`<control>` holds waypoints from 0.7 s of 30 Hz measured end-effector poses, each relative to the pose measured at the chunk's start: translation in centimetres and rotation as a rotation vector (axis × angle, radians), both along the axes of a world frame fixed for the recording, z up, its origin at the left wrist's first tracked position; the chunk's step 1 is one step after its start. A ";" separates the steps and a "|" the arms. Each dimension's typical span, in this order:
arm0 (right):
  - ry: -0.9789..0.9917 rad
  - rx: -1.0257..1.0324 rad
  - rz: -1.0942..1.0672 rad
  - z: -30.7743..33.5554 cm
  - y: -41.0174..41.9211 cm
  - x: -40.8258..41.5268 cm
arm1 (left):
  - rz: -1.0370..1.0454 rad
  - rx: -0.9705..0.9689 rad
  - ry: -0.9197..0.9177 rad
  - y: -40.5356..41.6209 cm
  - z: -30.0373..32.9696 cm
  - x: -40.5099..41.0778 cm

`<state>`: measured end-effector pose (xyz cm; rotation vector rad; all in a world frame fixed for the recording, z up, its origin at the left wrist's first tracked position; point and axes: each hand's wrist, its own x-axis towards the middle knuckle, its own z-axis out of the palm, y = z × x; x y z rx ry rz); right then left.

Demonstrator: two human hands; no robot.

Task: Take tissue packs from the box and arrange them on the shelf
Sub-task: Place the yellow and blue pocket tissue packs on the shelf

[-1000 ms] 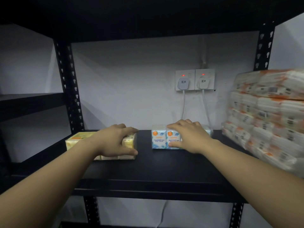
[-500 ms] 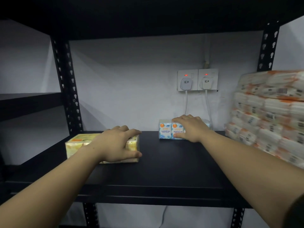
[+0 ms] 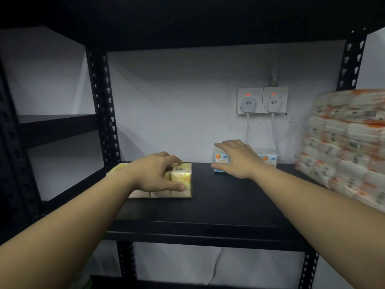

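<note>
While dim light fills the frame, the black metal shelf [image 3: 208,209] spans most of the view, its perforated uprights standing at the left and right and another board overhead. On its right end a tall stack of orange-and-white wrapped tissue bundles [image 3: 350,147] leans near the upright, blurred at the edges. Toward the left front of the board lies the yellow tissue pack [image 3: 180,180], a multi-pack lying flat; the left hand [image 3: 158,172] grips it, fingers curled over its top and thumb pressed along the near side. At the back, close to the wall, sits the blue-and-white tissue pack [image 3: 268,158], well apart from the yellow one; the right hand [image 3: 237,159] covers its left part, fingers nearly straight over the top and thumb against the front face. On the wall behind are two white sockets [image 3: 262,100] with plugs in and red lights lit, cords hanging down.
</note>
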<state>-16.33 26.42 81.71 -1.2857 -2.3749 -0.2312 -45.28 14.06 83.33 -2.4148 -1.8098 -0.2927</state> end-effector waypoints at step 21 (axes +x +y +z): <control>0.548 -0.450 0.276 -1.8 -9.5 -7.9 | 0.110 0.132 -0.535 -5.8 -3.5 -12.3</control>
